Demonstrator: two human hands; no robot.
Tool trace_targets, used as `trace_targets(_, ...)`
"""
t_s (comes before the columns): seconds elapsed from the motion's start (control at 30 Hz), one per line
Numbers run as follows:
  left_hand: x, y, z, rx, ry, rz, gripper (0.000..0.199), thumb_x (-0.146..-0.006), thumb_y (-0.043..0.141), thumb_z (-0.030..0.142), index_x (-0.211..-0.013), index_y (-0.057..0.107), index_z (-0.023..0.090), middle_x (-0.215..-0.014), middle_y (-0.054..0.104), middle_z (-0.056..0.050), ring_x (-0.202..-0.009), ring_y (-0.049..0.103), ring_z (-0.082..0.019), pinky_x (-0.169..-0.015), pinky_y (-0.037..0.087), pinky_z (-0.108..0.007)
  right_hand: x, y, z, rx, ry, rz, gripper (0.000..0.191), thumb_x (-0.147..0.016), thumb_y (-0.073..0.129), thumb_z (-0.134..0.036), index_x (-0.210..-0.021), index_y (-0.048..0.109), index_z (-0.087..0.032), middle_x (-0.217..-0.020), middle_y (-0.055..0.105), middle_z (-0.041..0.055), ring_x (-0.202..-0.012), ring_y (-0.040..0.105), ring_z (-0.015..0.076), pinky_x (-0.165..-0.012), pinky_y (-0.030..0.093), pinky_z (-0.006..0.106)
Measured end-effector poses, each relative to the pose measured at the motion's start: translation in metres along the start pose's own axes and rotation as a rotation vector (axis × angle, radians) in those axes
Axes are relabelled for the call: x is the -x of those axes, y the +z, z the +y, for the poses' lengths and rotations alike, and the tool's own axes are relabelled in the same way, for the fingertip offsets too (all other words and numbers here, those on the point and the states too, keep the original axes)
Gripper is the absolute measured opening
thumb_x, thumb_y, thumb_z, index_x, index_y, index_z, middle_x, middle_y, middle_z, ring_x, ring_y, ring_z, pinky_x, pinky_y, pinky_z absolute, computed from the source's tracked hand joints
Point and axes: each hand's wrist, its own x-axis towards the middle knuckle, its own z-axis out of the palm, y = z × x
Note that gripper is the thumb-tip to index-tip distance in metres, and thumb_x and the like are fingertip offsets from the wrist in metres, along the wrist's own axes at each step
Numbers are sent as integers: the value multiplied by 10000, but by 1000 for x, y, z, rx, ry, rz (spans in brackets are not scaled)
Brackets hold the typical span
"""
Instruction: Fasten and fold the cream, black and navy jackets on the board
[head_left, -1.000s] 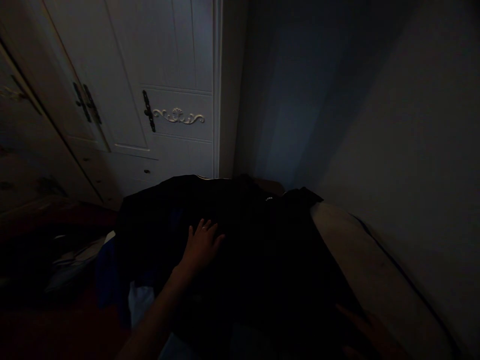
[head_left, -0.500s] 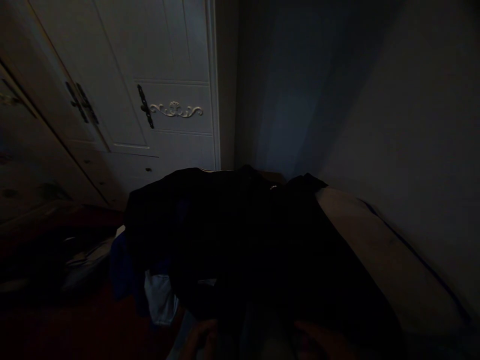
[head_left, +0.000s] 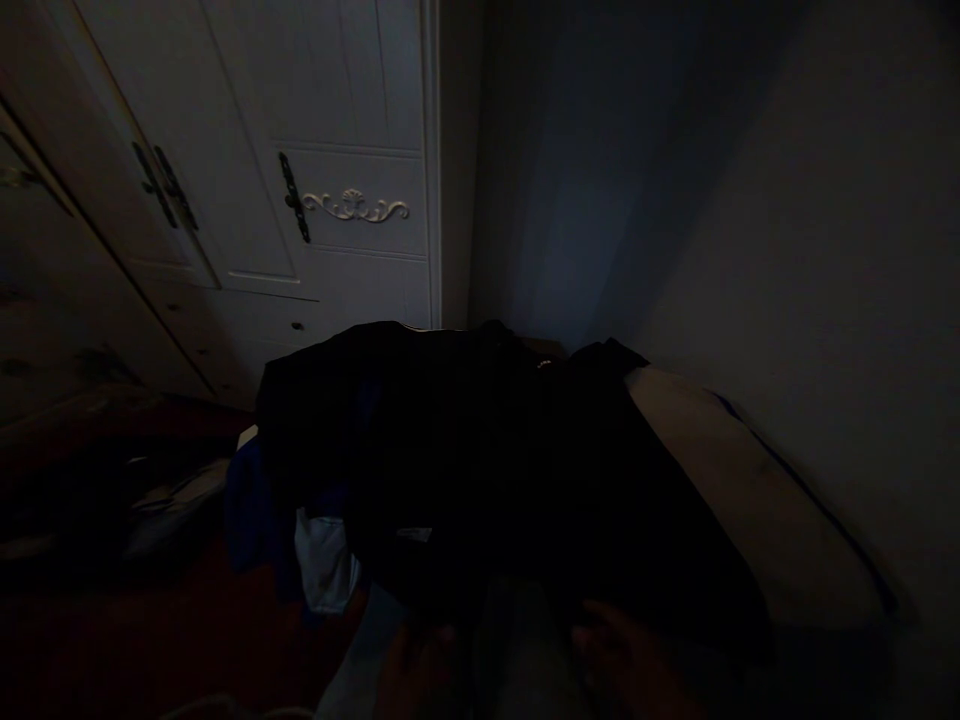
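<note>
The room is very dark. A large black garment [head_left: 480, 460] lies spread over a pile on the bed, reaching to the far end. My left hand [head_left: 412, 665] and my right hand [head_left: 630, 655] are at the bottom of the view, at the near hem of the black garment. Both hands are dim, and I cannot tell whether their fingers pinch the cloth. A small pale label [head_left: 414, 534] shows on the garment's near left part. A blue cloth [head_left: 251, 505] and a white cloth [head_left: 322, 565] stick out from under its left side.
A white wardrobe [head_left: 330, 190] with dark handles and a scroll ornament stands behind the bed. A bare wall [head_left: 787, 250] runs along the right, next to a pale strip of mattress [head_left: 735, 490]. Dim clutter [head_left: 142, 500] lies on the floor at left.
My left hand lay flat on the middle of the garment a second ago. It has drawn back to the near hem, and both hands now sit at the bottom edge.
</note>
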Motion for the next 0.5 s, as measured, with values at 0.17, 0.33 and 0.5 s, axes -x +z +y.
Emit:
trace_targets(0.17, 10, 30, 4, 85, 32, 18, 427, -460, 855, 420, -765, 660, 193, -973, 727, -110, -893, 703, -270, -678, 577, -315, 3, 18, -6, -377, -48, 41, 981, -551, 737, -740, -1281, 447, -153, -1056, 688, 113, -738, 672, 176, -509, 484, 238)
trace_targets(0.33, 20, 50, 9, 127, -5, -54, 526, -447, 878, 417, -857, 701, 138, -912, 741, -124, -858, 716, -269, -662, 561, -297, 7, 28, -11, -752, 4, 138, 690, -495, 823, -662, -926, 573, -184, -837, 675, 15, -649, 617, 109, -581, 515, 237)
trace_targets(0.5, 20, 51, 5, 146, 46, -38, 478, -473, 886, 367, -860, 715, 147, -927, 744, -122, -841, 717, -261, -669, 548, -287, 9, 26, -9, -808, -78, 100, 528, -587, 801, -603, -663, 499, -177, -615, 572, -2, -578, 556, 104, -566, 493, 261)
